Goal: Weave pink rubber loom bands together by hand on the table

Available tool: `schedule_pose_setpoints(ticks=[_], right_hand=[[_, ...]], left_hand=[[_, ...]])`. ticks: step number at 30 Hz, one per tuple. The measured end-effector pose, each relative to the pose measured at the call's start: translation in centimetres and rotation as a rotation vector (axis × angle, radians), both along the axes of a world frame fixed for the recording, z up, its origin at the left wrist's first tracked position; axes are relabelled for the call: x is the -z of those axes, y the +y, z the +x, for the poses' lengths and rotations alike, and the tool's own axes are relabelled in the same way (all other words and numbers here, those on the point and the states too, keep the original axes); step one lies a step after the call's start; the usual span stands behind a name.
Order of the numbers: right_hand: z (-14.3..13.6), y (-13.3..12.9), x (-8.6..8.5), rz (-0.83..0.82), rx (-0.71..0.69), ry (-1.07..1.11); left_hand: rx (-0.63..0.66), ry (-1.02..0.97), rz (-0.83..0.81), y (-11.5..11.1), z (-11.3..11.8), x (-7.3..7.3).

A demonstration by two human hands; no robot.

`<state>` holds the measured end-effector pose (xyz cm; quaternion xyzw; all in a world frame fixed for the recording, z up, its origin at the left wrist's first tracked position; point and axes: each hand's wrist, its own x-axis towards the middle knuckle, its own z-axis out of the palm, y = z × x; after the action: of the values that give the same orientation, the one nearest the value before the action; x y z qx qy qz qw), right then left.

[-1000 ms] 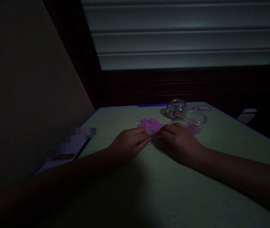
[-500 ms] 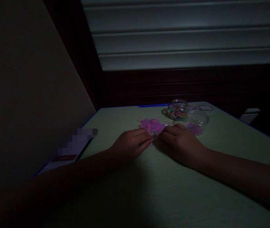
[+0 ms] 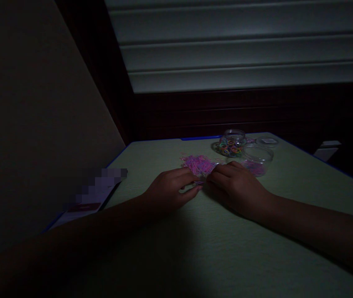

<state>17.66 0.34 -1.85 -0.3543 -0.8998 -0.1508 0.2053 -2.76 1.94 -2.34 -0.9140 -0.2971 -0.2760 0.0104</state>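
My left hand (image 3: 171, 188) hovers low over the table, its thumb and forefinger parted. A thin pinkish loop, which looks like a small rubber band (image 3: 198, 182), stretches between its fingertips and my right hand. My right hand (image 3: 236, 184) is closed in a pinch at the other end of this band; its fingertips are partly hidden and dark. Just beyond both hands lies a loose heap of pink and purple rubber bands (image 3: 199, 164). Close behind my right hand stands an open clear tub (image 3: 258, 159) with more pinkish bands in its bottom.
A clear jar (image 3: 232, 145) of multicoloured hair ties stands at the back of the pale green table (image 3: 164, 151), with a round clear lid (image 3: 267, 142) beside it. At the left edge lies a flat phone-like or booklet-like item (image 3: 85, 207). A wall rises on the left.
My left thumb has dropped away from the forefinger, so the pinch has opened. The small band now shows as a loop between the hands. My right hand has hardly moved.
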Motion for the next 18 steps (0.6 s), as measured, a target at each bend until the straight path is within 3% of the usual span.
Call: schedule_pose_setpoints(ticks=[18], right_hand=[[-0.01, -0.12, -0.03, 0.027, -0.022, 0.021]], left_hand=[[0.02, 0.035, 0.006, 0.2, -0.16, 0.12]])
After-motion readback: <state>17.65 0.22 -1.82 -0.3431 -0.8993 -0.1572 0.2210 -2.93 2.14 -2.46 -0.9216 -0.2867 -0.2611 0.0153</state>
